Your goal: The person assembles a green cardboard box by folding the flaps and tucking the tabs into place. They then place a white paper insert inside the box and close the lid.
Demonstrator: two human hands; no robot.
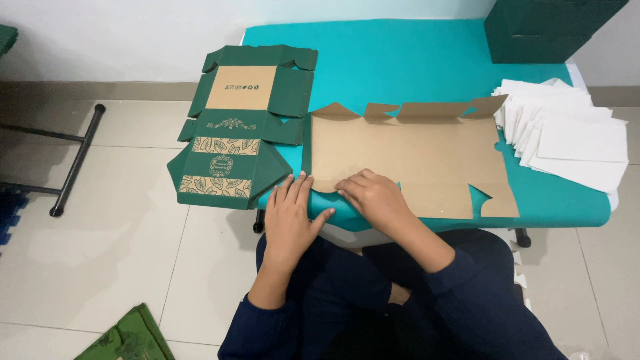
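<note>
Both hands are lying flat with fingers spread, gripping nothing: the left hand (291, 212) is pressing the near-left corner of a flat brown cardboard blank (407, 160), and the right hand (373, 195) is pressing its near edge. One brown blank is lying unfolded on the teal counter (413, 60). One green printed blank (243, 127), leaf-patterned, is overhanging the counter's left edge. One fanned stack of white sheets (573, 130) is sitting at the right edge, and a dark green box (550, 27) is occupying the far-right corner. Bare teal is showing behind the blank.
</note>
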